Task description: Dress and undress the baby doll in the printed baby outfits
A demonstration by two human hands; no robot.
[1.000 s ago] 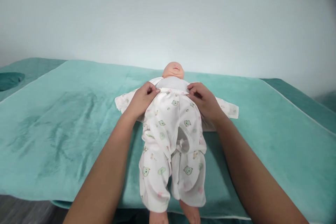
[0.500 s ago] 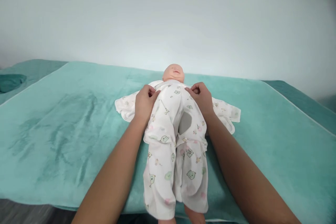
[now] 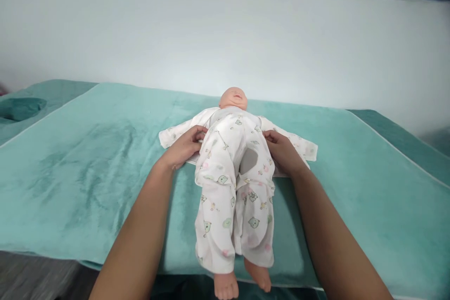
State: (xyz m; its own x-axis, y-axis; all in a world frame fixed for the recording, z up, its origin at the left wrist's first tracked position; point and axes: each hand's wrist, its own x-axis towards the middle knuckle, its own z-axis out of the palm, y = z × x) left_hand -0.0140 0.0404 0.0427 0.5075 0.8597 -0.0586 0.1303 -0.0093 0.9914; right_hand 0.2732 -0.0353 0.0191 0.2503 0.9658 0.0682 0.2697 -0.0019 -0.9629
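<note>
A baby doll [image 3: 233, 98] lies on its back, head away from me and bare feet at the near edge. It wears white baby pants [image 3: 216, 215] printed with small animals, pulled high up its torso, with an opening at the crotch. Under them is a matching baby shirt [image 3: 305, 146], its sleeves spread out sideways. My left hand [image 3: 186, 146] is at the doll's left-of-view side, fingers curled in against the clothes. On the opposite side my right hand [image 3: 284, 151] is also curled against the cloth. The fingertips of both hands are partly hidden, so which layer they grip is unclear.
A teal towel-like cover [image 3: 105, 173] spreads over the table, wrinkled at the left. Behind it rises a white wall [image 3: 225, 33]. A darker teal folded cloth [image 3: 21, 108] lies at the far left. The table's near edge runs under the doll's feet.
Both hands have moved from the pants' waistband down and outward to the doll's sides. The shirt's lower edges lie further in beside the body. More of the doll's feet shows.
</note>
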